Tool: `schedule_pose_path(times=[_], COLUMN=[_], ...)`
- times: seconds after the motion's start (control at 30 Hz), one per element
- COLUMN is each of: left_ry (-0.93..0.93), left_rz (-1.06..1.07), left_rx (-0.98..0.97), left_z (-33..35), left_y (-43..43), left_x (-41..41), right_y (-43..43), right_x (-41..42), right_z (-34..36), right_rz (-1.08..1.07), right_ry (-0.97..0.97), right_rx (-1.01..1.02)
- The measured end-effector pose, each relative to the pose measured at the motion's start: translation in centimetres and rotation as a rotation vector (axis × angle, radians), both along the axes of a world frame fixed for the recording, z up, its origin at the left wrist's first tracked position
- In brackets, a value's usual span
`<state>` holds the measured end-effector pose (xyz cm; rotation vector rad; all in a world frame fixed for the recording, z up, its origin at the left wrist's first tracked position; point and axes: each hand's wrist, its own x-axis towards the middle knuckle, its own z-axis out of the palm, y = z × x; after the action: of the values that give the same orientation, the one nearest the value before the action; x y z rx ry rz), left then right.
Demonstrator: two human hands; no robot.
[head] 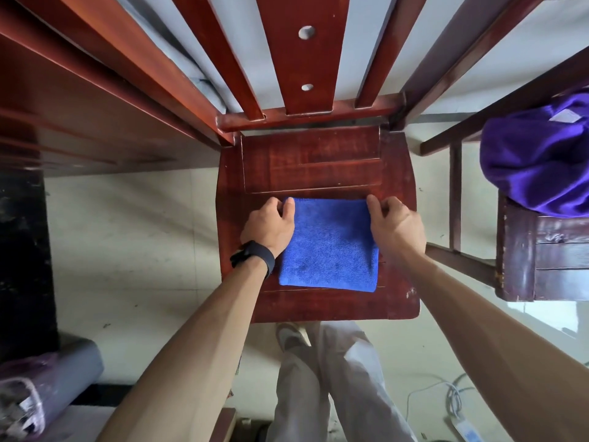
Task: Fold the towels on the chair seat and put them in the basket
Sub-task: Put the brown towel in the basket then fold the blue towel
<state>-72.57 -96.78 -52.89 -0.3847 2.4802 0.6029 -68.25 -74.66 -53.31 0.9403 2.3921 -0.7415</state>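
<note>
A blue towel (pixel 328 244) on the chair seat (pixel 312 161) is pinched at its ten and two o'clock corners by the left hand (pixel 271 226) and right hand (pixel 395 224), stretching toward six.

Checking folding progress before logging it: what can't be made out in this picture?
Basket: nowhere in the head view.
Towel: layer count hidden under its top face; far corners covered by the left hand and right hand.
Purple cloth: cut off by the right edge, head view.
</note>
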Motion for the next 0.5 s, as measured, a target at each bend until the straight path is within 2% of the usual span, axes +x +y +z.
schedule_pose_path(times=[0.17,0.2,0.3,0.37,0.43,0.5], left_ry=[0.046,0.097,0.401,0.521,0.480,0.402], left_rz=[-0.103,-0.120,-0.259,-0.418,-0.572,-0.658], left_rx=[-0.112,-0.122,-0.156,-0.128,-0.105,-0.124], left_z=[0.9,1.2,1.5,0.8,0.1,-0.7], left_y=[0.5,0.5,0.3,0.3,0.6,0.8], left_x=[0.5,0.9,2.9,4.5,5.9,6.8], right_y=[-0.2,-0.2,-0.8,-2.0,-3.8,-5.1], right_x=[0.0,0.2,2.0,3.7,5.4,6.5], right_z=[0.4,0.5,1.4,1.8,1.7,0.8], right_rz=[0.046,0.030,-0.019,0.091,0.248,0.415], right_ry=[0.016,0.033,0.179,0.357,0.445,0.414], right_rx=[0.063,0.064,0.087,0.172,0.233,0.234])
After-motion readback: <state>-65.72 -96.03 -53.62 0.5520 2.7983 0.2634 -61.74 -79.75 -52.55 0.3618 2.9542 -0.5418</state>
